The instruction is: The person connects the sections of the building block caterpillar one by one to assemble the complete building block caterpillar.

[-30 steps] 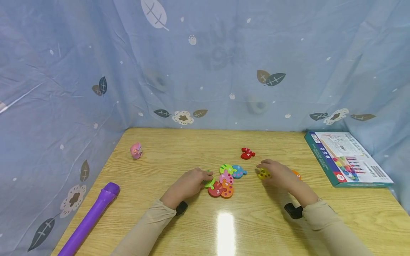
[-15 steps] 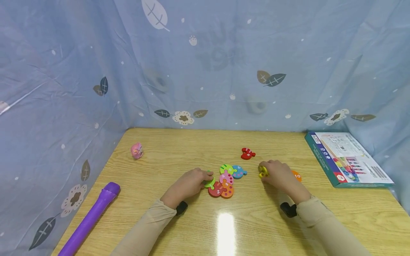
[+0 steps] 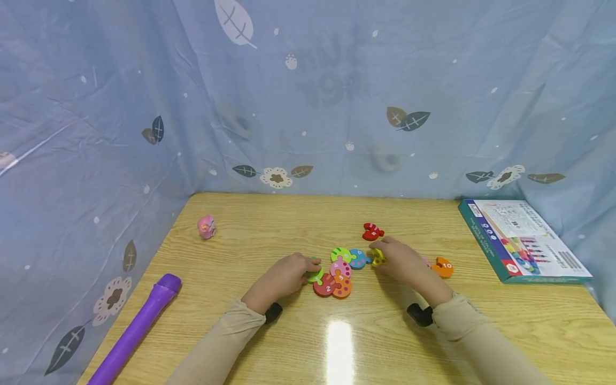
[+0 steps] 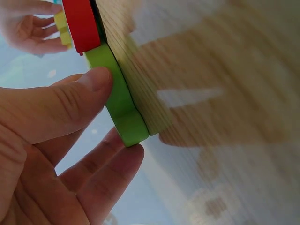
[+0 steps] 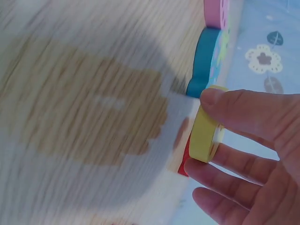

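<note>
Nearest me, beige sleeves [image 3: 212, 342] reach over a wood-grain table [image 3: 394, 353], its glossy top throwing back a bright strip of light [image 3: 339, 347] between the forearms. A purple microphone [image 3: 137, 329] lies slantwise along the table's left side.

Further in, the left hand [image 3: 284, 275] pinches a light green piece [image 4: 117, 93] between thumb and fingers, at the near left end of a curving row of flat, round, coloured pieces. From there the row runs through a dark red one [image 3: 322, 286] marked 2, an orange one [image 3: 342, 289] marked 3, a pink one [image 3: 339, 267] marked 4, a striped green one [image 3: 339, 254] and a blue one [image 3: 357, 260]. The right hand [image 3: 406, 267] holds a yellow piece [image 5: 204, 136] in a narrow pinch, right by the blue one's knob; whether the two touch I can't tell.

Just beyond the right wrist sits an orange piece [image 3: 443, 269] marked 10. Deeper on the table are a bright red piece [image 3: 372, 232], a small pink toy [image 3: 206, 226] towards the far left corner, and a flat printed box [image 3: 524, 240] at far right.

Behind it all hangs pale blue cloth [image 3: 308, 107], creased and printed with leaves and flowers.
</note>
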`<state>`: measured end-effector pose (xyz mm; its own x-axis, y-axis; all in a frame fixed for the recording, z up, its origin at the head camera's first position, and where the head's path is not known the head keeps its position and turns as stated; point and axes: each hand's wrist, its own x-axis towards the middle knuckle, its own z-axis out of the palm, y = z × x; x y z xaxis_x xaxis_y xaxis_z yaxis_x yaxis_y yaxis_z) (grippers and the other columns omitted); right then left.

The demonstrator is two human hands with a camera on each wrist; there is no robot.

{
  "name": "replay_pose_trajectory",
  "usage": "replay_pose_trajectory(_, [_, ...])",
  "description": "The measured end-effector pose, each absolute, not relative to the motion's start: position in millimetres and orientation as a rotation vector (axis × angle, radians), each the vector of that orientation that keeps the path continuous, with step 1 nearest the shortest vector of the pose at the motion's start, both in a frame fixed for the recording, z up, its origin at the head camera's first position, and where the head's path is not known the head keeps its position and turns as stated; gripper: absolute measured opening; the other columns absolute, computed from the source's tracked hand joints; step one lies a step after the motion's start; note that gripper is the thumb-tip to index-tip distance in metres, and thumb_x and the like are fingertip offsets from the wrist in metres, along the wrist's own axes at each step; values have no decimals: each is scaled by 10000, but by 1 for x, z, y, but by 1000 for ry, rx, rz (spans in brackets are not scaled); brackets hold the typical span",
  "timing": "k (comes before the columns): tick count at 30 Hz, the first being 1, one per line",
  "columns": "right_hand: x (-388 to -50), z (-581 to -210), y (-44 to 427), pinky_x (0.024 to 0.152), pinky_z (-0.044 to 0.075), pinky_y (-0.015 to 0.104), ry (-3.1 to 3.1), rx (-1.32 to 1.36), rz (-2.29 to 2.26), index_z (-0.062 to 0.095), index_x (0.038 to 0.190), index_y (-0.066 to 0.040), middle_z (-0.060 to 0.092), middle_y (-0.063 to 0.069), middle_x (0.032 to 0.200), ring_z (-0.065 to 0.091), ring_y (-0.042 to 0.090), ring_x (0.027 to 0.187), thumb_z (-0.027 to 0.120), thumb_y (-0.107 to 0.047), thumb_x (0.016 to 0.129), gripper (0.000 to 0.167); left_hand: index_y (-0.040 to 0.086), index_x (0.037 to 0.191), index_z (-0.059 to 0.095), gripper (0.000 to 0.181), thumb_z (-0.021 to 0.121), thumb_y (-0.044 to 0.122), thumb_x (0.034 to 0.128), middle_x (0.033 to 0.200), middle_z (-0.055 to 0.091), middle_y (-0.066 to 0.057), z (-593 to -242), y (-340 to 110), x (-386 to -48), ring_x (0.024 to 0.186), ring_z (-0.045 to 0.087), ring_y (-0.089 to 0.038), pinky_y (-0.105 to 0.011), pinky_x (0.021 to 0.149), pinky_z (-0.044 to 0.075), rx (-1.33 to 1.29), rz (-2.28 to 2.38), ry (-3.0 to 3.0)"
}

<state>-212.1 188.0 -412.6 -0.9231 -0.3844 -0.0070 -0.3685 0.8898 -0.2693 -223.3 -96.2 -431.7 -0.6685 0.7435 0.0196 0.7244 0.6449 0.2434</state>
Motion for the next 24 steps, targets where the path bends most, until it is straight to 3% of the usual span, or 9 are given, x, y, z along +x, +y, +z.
replay_pose_trajectory(14, [-214,-417,172,862,490,454,3005,-603,-396,614,1159,-9,581,168,1140,572,321,1021,770,-129,740,463,126,1191,645,397,645,-12,819,1278,561,22,-431,-96,-222,1159,530,-196,-326,963,438,1220,376,2774])
replay_pose_trajectory(24, [-213,-418,171,826,505,451,3007,-587,-371,610,1153,-11,576,159,1107,587,306,967,772,-121,734,462,123,1196,642,405,645,-17,816,1284,558,16,-431,-96,-222,1163,526,-203,-335,964,437,1216,377,2773])
